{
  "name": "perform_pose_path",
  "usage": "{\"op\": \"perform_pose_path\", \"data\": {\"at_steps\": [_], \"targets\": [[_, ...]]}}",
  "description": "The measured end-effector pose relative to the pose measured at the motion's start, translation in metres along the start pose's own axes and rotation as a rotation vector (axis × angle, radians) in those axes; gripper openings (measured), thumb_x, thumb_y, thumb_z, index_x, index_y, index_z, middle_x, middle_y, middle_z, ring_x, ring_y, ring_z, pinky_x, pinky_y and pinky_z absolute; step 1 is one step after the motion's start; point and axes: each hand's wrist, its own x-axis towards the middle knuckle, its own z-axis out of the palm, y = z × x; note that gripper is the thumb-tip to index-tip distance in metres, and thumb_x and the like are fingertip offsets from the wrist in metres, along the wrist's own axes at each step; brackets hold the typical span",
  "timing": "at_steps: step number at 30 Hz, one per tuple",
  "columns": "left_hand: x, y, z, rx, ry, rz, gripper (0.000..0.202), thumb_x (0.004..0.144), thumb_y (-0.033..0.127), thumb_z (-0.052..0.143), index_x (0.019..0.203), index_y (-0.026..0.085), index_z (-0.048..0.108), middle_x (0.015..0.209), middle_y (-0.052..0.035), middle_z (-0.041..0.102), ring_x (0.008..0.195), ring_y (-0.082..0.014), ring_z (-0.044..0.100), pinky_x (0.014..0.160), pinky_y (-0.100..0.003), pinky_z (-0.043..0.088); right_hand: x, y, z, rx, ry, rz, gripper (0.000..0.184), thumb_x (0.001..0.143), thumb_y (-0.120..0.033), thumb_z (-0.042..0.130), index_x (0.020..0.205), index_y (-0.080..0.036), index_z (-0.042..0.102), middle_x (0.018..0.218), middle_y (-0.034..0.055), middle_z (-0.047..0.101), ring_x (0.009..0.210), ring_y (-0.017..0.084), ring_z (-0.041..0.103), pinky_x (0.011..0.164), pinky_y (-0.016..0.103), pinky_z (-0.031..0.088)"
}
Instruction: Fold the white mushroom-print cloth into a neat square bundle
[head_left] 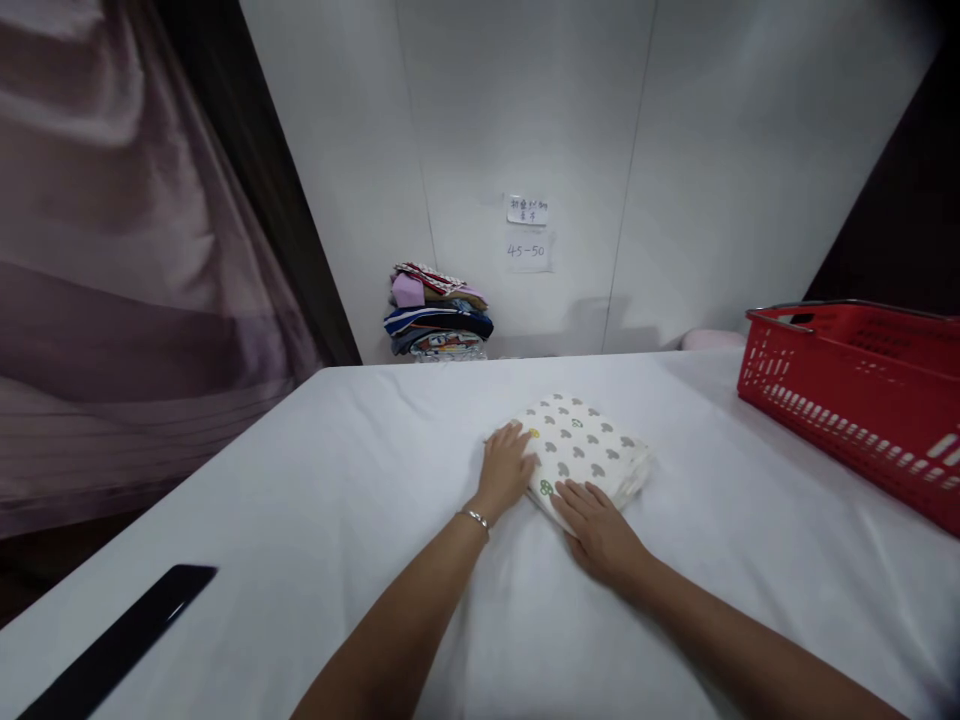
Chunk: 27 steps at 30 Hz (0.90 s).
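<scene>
A folded white cloth (pixel 577 447) patterned with grey mushroom-like shapes and a few green and yellow ones lies in the middle of the white-covered table (pixel 360 480). On its left edge rests my left hand (pixel 507 470), fingers stretched over the fabric, a silver bracelet at the wrist. My right hand (pixel 602 535) lies flat on the near edge of the cloth, its fingers slightly apart. Neither hand grips the fabric. The thumb of my right hand is partly hidden under the palm.
A red plastic basket (pixel 847 390) stands on the right. Beyond the table's far edge is a stack of folded clothes (pixel 439 315) against the wall, left of two paper notes (pixel 529 250). A black flat object (pixel 127 635) lies at the near left; a pinkish curtain (pixel 127 260) hangs beside the table.
</scene>
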Motion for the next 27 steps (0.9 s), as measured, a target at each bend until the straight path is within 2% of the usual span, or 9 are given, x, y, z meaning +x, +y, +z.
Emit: {"op": "perform_pose_path", "data": {"at_steps": [2,4,9,13,15,19,23,27], "targets": [[-0.009,0.015,0.01,0.013,-0.056,0.121,0.042,0.087,0.034,0.042,0.127,0.023,0.046,0.14,-0.004,0.04,0.133,-0.0218,0.027,0.111,-0.046,0.016,0.0,-0.001,-0.002,0.014,-0.015,0.01,0.056,0.079,-0.016,0.044,0.134,-0.013,0.041,0.139,0.0143,0.04,0.13,0.026,0.032,0.107,0.048,0.023],[-0.015,0.022,0.018,0.025,-0.097,0.153,0.041,0.089,0.035,0.038,0.128,0.025,0.045,0.139,-0.0034,0.042,0.133,-0.0218,0.028,0.11,-0.048,0.015,-0.002,-0.001,-0.005,0.041,-0.026,0.013,0.056,0.08,-0.017,0.044,0.136,-0.013,0.039,0.14,0.0141,0.038,0.132,0.026,0.029,0.107,0.049,0.021],[-0.014,0.019,0.018,0.04,-0.134,0.141,0.041,0.091,0.035,0.034,0.129,0.025,0.044,0.141,-0.003,0.04,0.134,-0.0215,0.026,0.111,-0.048,0.013,0.001,0.01,-0.021,0.236,-0.08,0.042,0.054,0.085,-0.035,0.047,0.135,-0.016,0.041,0.138,0.0119,0.042,0.13,0.025,0.033,0.106,0.048,0.023],[-0.012,0.033,0.011,0.031,-0.22,0.065,0.042,0.09,0.04,0.036,0.128,0.024,0.045,0.141,-0.0052,0.039,0.134,-0.0252,0.026,0.109,-0.053,0.015,0.012,0.045,-0.036,0.279,0.043,0.245,0.048,0.09,-0.039,0.038,0.133,-0.019,0.043,0.138,0.0106,0.043,0.131,0.023,0.033,0.108,0.046,0.021],[-0.018,0.046,0.012,0.021,-0.216,0.094,0.045,0.088,0.045,0.037,0.127,0.024,0.046,0.141,-0.0057,0.039,0.134,-0.026,0.026,0.109,-0.053,0.016,0.014,0.068,-0.037,0.212,0.073,0.351,0.048,0.09,-0.038,0.038,0.133,-0.017,0.044,0.139,0.0114,0.041,0.132,0.023,0.029,0.108,0.046,0.019],[-0.035,0.065,0.021,0.008,-0.145,0.206,0.045,0.09,0.043,0.034,0.129,0.023,0.044,0.14,-0.0052,0.041,0.134,-0.0229,0.027,0.111,-0.05,0.012,0.003,0.1,-0.023,0.081,-0.023,0.458,0.053,0.09,-0.044,0.036,0.133,-0.014,0.042,0.143,0.0126,0.035,0.135,0.026,0.023,0.108,0.047,0.018],[-0.042,0.066,0.025,0.003,-0.088,0.204,0.044,0.091,0.042,0.032,0.129,0.023,0.044,0.14,-0.0051,0.041,0.133,-0.0221,0.029,0.112,-0.049,0.012,-0.008,0.106,-0.011,0.047,-0.043,0.45,0.054,0.092,-0.046,0.031,0.134,-0.015,0.041,0.144,0.0109,0.033,0.135,0.023,0.022,0.108,0.044,0.017],[-0.043,0.066,0.024,-0.025,-0.073,0.19,0.042,0.09,0.042,0.034,0.127,0.024,0.046,0.139,-0.0046,0.043,0.132,-0.022,0.03,0.111,-0.049,0.014,-0.004,0.109,-0.018,0.094,-0.046,0.434,0.049,0.09,-0.047,0.033,0.126,-0.017,0.05,0.138,0.0112,0.043,0.131,0.024,0.03,0.105,0.044,0.023]]}}
